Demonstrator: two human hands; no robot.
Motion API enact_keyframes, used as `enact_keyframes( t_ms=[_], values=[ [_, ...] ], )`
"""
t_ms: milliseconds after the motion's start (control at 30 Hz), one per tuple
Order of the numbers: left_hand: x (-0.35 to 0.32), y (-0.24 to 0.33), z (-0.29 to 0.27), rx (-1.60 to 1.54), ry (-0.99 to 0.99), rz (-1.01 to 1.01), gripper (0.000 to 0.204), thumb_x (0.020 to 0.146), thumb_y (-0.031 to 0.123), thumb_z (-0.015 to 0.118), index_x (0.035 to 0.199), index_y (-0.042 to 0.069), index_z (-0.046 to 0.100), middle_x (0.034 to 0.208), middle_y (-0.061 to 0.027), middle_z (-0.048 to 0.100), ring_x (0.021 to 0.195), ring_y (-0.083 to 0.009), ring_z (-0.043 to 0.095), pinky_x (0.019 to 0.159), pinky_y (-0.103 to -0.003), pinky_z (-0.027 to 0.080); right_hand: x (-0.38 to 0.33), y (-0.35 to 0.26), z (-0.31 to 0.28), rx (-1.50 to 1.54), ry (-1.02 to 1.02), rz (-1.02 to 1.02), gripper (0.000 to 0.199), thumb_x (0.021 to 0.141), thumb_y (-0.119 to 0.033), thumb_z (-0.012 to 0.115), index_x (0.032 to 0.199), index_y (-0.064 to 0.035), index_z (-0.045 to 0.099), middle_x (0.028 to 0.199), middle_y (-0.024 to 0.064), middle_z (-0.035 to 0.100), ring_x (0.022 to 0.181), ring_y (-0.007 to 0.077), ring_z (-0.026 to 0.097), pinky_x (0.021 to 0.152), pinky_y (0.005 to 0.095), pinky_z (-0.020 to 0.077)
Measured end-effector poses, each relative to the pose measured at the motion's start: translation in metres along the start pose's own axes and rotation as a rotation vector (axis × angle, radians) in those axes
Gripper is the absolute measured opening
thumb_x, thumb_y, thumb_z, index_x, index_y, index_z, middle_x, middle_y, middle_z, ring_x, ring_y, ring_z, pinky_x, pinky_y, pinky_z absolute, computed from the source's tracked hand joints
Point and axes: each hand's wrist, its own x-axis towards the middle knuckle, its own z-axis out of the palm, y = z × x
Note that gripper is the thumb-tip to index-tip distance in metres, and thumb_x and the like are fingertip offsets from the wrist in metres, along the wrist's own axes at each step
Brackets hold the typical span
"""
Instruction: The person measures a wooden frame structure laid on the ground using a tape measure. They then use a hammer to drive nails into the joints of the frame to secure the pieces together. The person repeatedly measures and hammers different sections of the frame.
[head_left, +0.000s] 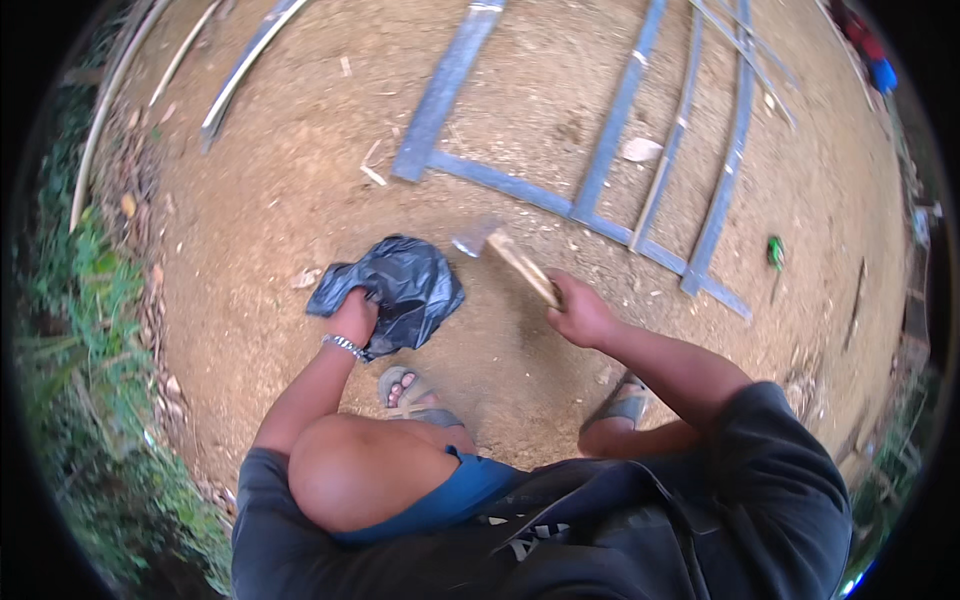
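My left hand, with a metal bracelet at the wrist, reaches into the folds of a crumpled black plastic bag. Its fingers are partly covered by the plastic, and I cannot see whether they grip anything inside. To the right, my right hand is closed around the wooden handle of a hatchet-like tool. The tool's metal head points toward the bag and is smeared by motion, so its exact shape is unclear.
A frame of grey-blue strips lies on the bare dirt ground ahead. More long strips lie at the far left. A green crumpled object sits at the right. Plants line the left edge. My sandalled feet are close below.
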Motion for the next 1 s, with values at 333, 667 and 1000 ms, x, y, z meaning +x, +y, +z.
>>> enact_keyframes(
  t_ms=[333,667,1000],
  values=[
    [-0.009,0.008,-0.002,-0.027,0.045,0.012,0.029,0.09,0.016,0.065,0.114,0.0,0.066,0.117,-0.0261,0.068,0.108,-0.0447,0.065,0.096,-0.052,0.052,-0.001,-0.012,0.024,-0.146,-0.061,0.079,0.056,0.09,-0.01,0.064,0.143,-0.0088,0.044,0.138,0.0201,0.054,0.119,0.0398,0.062,0.1,0.0483,0.0522],
    [-0.002,-0.014,-0.028,-0.621,-0.213,0.101,0.01,0.089,-0.008,0.061,0.098,-0.004,0.06,0.084,-0.0122,0.072,0.067,-0.017,0.071,0.059,-0.029,0.056,-0.003,0.003,0.026,-0.283,-0.083,0.023,0.056,0.091,-0.006,0.059,0.145,-0.0069,0.045,0.142,0.0181,0.052,0.13,0.0368,0.056,0.103,0.0458,0.0525],
    [-0.017,0.017,-0.194,-0.939,-0.383,0.174,0.009,0.091,-0.003,0.068,0.099,-0.001,0.063,0.089,-0.0122,0.074,0.081,-0.0184,0.074,0.076,-0.033,0.063,-0.003,-0.005,0.02,-0.255,-0.103,0.073,0.06,0.09,-0.015,0.068,0.145,-0.0104,0.045,0.141,0.0163,0.051,0.129,0.0365,0.055,0.104,0.048,0.0512]
  ],
)
